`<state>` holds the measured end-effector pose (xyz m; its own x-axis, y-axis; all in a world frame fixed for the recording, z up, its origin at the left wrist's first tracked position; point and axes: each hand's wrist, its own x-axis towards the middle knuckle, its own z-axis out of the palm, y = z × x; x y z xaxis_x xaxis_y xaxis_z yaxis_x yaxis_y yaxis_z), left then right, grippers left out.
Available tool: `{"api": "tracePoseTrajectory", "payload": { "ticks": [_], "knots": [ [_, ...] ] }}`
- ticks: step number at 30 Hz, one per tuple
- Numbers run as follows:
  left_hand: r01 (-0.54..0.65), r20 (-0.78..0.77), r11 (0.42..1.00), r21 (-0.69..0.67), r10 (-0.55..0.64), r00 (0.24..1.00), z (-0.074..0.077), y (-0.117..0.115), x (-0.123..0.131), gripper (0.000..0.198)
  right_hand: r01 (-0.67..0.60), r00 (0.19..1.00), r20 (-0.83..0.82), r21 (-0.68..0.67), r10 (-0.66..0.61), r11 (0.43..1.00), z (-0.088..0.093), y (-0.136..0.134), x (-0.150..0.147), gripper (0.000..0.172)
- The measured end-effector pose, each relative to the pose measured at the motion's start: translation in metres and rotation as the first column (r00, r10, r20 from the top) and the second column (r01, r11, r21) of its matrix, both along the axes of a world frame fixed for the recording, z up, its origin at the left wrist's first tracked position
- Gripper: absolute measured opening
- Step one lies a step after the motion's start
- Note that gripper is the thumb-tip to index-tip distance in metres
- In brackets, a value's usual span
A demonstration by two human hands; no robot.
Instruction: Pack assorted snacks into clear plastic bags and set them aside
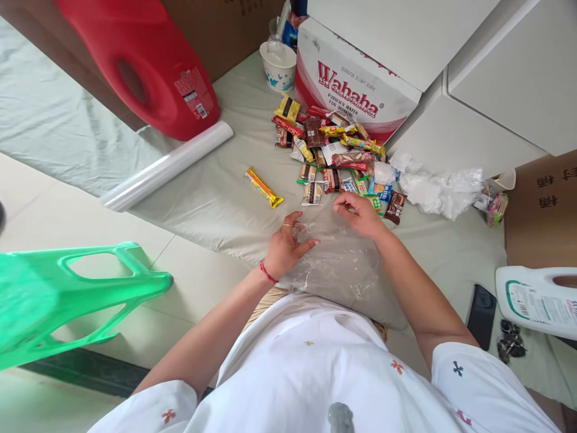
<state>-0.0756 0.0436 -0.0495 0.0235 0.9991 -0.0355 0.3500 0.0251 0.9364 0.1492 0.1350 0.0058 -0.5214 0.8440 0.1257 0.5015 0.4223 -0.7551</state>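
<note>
Both your hands touch the crinkly clear plastic bag (336, 267): left hand (286, 243) lies open on it, right hand (359, 214) pinches its edge. It looks empty; colourful wrapped snacks (331, 153) lie just past your right hand.

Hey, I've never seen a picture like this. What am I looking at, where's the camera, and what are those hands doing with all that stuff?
There is no machine here. One camera sits on a person's head and looks down, so the two arms are that person's own. The left hand and right hand both rest on crumpled clear plastic in front of the person; whether either grip pinches it is unclear. Beyond lies a pile of wrapped snacks on a pale sheet, with a roll of clear film, a red jug and a Wahaha box.
</note>
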Motion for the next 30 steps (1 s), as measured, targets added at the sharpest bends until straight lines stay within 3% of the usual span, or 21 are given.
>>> {"api": "tracePoseTrajectory", "payload": {
  "ticks": [2, 5, 8, 10, 14, 19, 21, 23, 25, 27, 30],
  "knots": [
    [-0.024, 0.015, 1.0, -0.005, 0.024, 1.0, 0.0, 0.001, 0.001, 0.07, -0.088, 0.996, 0.025, -0.008, 0.088, 0.996, 0.009, -0.003, 0.002, 0.024],
    [-0.067, 0.046, 0.998, 0.004, 0.067, 0.997, 0.0, 0.004, 0.003, 0.062, -0.261, 0.946, 0.215, 0.061, 0.243, 0.963, 0.011, -0.018, -0.006, 0.031],
    [-0.087, 0.071, 0.996, 0.01, 0.086, 0.994, -0.001, 0.007, 0.002, 0.059, -0.227, 0.914, 0.369, 0.119, 0.169, 0.966, 0.001, -0.03, -0.016, 0.018],
    [-0.061, 0.097, 0.998, -0.014, 0.062, 0.993, -0.001, 0.007, 0.0, 0.064, -0.168, 0.937, 0.327, 0.109, 0.125, 0.98, -0.004, -0.03, -0.018, 0.006],
    [0.014, 0.132, 0.998, -0.065, -0.005, 0.991, 0.0, 0.007, -0.004, 0.076, -0.104, 0.991, 0.072, -0.117, 0.112, 0.988, -0.003, -0.017, -0.007, 0.015],
    [0.114, -0.06, 0.992, -0.062, -0.117, 0.991, 0.003, -0.001, -0.003, 0.077, 0.02, 0.997, -0.055, -0.396, -0.046, 0.918, -0.003, 0.005, 0.011, 0.027],
    [0.08, -0.206, 0.997, -0.005, -0.079, 0.975, 0.004, -0.012, -0.003, 0.079, 0.057, 0.995, -0.042, -0.446, -0.085, 0.893, -0.006, 0.013, 0.011, 0.024],
    [-0.021, -0.375, 0.986, 0.166, 0.083, 0.923, 0.007, -0.025, -0.005, 0.08, 0.095, 0.995, 0.014, -0.476, -0.101, 0.874, -0.007, 0.017, 0.005, 0.017],
    [-0.064, -0.475, 0.91, 0.41, 0.273, 0.837, 0.01, -0.037, -0.007, 0.072, 0.134, 0.989, 0.11, -0.443, -0.094, 0.886, -0.005, 0.019, -0.006, 0.009],
    [0.049, -0.521, 0.798, 0.601, 0.344, 0.781, 0.015, -0.046, -0.008, 0.058, 0.142, 0.97, 0.234, -0.357, -0.059, 0.923, 0.001, 0.02, -0.021, 0.009],
    [0.461, -0.669, 0.617, 0.638, 0.147, 0.729, 0.02, -0.046, -0.006, 0.038, 0.093, 0.909, 0.416, -0.227, 0.01, 0.969, 0.011, 0.022, -0.042, 0.014]
  ]
}}
